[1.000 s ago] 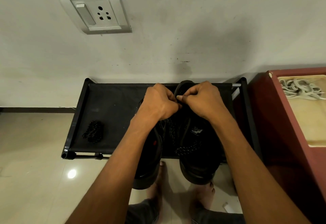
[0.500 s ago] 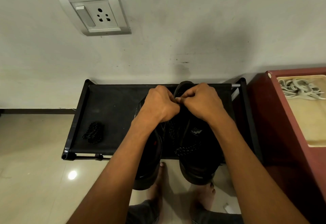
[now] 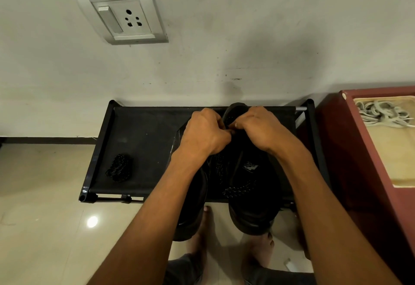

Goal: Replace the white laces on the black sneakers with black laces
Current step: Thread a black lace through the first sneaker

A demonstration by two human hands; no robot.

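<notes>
- Resting on the black fabric shoe rack: two black sneakers, one coiled black speckled lace.
- Left hand and right hand, fingers curled, pinch the threaded black lace at the right sneaker's far end.
- White laces: bundled on the red cabinet.

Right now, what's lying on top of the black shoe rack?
On the black shoe rack: two black sneakers overhanging its front, and a bundled black lace at left. Both hands cover the laces they're working.

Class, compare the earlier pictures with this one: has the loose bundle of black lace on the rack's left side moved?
No. The black lace bundle lies at the same spot on the rack, near its front-left corner.
</notes>
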